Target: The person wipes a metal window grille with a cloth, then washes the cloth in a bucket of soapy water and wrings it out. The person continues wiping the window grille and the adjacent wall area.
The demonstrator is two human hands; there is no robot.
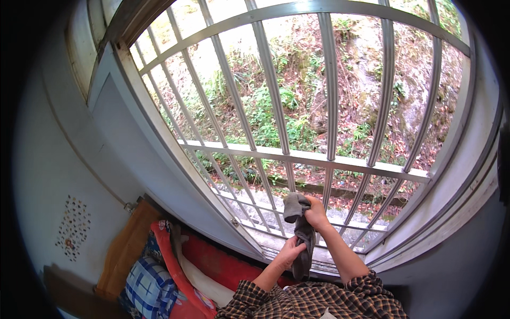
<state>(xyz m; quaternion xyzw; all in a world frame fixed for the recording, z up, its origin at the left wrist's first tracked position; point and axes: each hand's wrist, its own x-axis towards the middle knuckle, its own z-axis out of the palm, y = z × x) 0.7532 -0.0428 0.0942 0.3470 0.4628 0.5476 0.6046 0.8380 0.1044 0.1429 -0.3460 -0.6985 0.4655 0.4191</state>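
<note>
A bunched grey cloth (304,233) hangs between my two hands, just in front of the barred window. My right hand (316,213) grips its upper part, where a lighter grey fold flops over to the left. Lower down, my left hand (291,252) pinches the cloth's side between thumb and fingers. The cloth's bottom end dangles below my left hand. Behind it, the window sill (275,241) is partly hidden by the cloth and my arms.
Metal window bars (329,87) stand close ahead, with a planted slope outside. A white window panel (147,147) is at the left. Below it are a wooden headboard (127,247), a blue checked pillow (149,285) and red bedding (215,255).
</note>
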